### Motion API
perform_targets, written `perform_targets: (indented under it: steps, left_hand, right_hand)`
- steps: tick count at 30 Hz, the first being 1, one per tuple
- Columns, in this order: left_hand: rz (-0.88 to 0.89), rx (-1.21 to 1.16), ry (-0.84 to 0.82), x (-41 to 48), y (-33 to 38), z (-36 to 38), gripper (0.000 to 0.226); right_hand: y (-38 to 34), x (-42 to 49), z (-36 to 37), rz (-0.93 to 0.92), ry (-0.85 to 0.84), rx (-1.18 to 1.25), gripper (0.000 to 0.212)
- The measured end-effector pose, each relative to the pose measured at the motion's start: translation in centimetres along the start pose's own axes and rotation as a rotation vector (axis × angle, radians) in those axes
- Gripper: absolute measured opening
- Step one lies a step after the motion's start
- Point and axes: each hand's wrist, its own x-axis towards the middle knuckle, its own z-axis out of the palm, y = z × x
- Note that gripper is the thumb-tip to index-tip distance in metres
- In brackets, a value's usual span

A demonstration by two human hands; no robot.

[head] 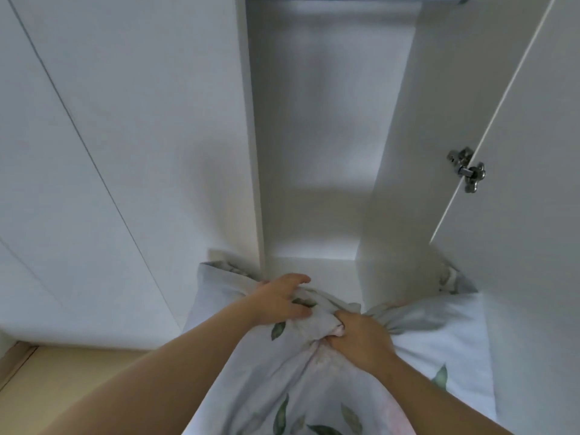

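Observation:
A pale grey-blue bedding bundle (439,334) with a green leaf print fills the bottom centre, bunched up at the mouth of an open white wardrobe compartment (317,171). My left hand (282,301) lies on top of the bundle with fingers spread and curved over the fabric. My right hand (361,340) grips a gathered fold of the fabric, fingers curled into it. The bundle's corners spread past both sides of the compartment's opening. The compartment's floor shows bare behind my hands.
The compartment's white door (533,152) stands open on the right, with a metal hinge (467,169) on its inner edge. Closed white wardrobe doors (110,152) fill the left. A strip of light wooden floor (62,381) shows at bottom left.

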Motion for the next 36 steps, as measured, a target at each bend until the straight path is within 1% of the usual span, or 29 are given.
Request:
perform_targets:
  steps: [2, 4, 6, 8, 10, 12, 13, 16, 20, 22, 25, 27, 28, 29, 31, 32, 34, 36]
  left_hand:
    - [0.063, 0.239, -0.024, 0.1, -0.4, 0.3, 0.062]
    - [0.09, 0.368, -0.082, 0.1, -0.9, 0.5, 0.071]
    - [0.114, 0.475, -0.145, 0.0, -1.7, 0.5, 0.086]
    - [0.131, 0.569, -0.159, -0.3, -2.4, 0.4, 0.097]
    - [0.157, 0.622, -0.124, -0.5, -2.9, 0.5, 0.1]
    - [0.178, 0.627, -0.077, -0.5, -3.6, 0.3, 0.098]
    - [0.18, 0.618, -0.058, -0.4, -4.0, 0.1, 0.096]
    - [0.241, 0.634, -0.087, 0.1, -5.2, -0.8, 0.094]
    - [0.364, 0.684, -0.103, 0.2, -5.7, -1.1, 0.101]
    - [0.405, 0.693, -0.09, 0.1, -5.3, -0.7, 0.093]
    - [0.503, 0.738, -0.063, 0.1, -4.5, 0.0, 0.057]
    - [0.57, 0.759, -0.093, 0.1, -3.9, 0.5, 0.042]
    - [0.603, 0.747, -0.114, -0.1, -3.5, 0.9, 0.037]
    - [0.638, 0.725, -0.123, -0.2, -3.1, 1.3, 0.033]
    - [0.72, 0.675, -0.141, -0.6, -1.7, 1.9, 0.024]
    - [0.766, 0.649, -0.152, -1.1, -0.7, 2.2, 0.026]
    - [0.86, 0.605, -0.153, -1.7, 1.4, 2.6, 0.035]
    - [0.955, 0.553, -0.128, -2.3, 3.3, 3.1, 0.032]
  right_hand:
    - [-0.1, 0.0, 0.2, 0.033, 0.007, -0.024, 0.032]
    - [-0.4, -0.1, 0.5, 0.056, 0.004, -0.054, 0.036]
    - [-0.7, 0.1, 0.9, 0.074, 0.001, -0.069, 0.029]
    - [-1.5, 0.4, 1.1, 0.094, -0.01, -0.066, 0.02]
    - [-2.5, 0.8, 1.5, 0.099, -0.005, -0.049, 0.021]
    - [-3.8, 1.4, 2.0, 0.098, 0.009, -0.043, 0.028]
    - [-4.4, 1.6, 2.2, 0.096, 0.01, -0.039, 0.029]
    - [-5.7, 1.7, 2.8, 0.104, 0.014, 0.02, 0.02]
    - [-6.7, 0.5, 3.2, 0.179, 0.066, 0.09, 0.028]
    - [-7.2, -0.3, 3.2, 0.237, 0.08, 0.093, 0.024]
    - [-8.1, -2.1, 3.4, 0.346, 0.1, 0.105, 0.009]
    - [-8.5, -3.6, 3.8, 0.423, 0.14, 0.099, 0.02]
    - [-8.5, -4.6, 4.0, 0.464, 0.175, 0.099, 0.02]
    - [-8.5, -5.4, 4.1, 0.492, 0.21, 0.104, 0.02]
    - [-8.2, -7.3, 3.9, 0.541, 0.286, 0.113, 0.03]
    - [-8.0, -8.5, 3.7, 0.565, 0.337, 0.113, 0.035]
    - [-7.5, -10.5, 3.0, 0.579, 0.463, 0.11, 0.04]
    - [-6.9, -12.5, 1.9, 0.614, 0.558, 0.102, 0.046]
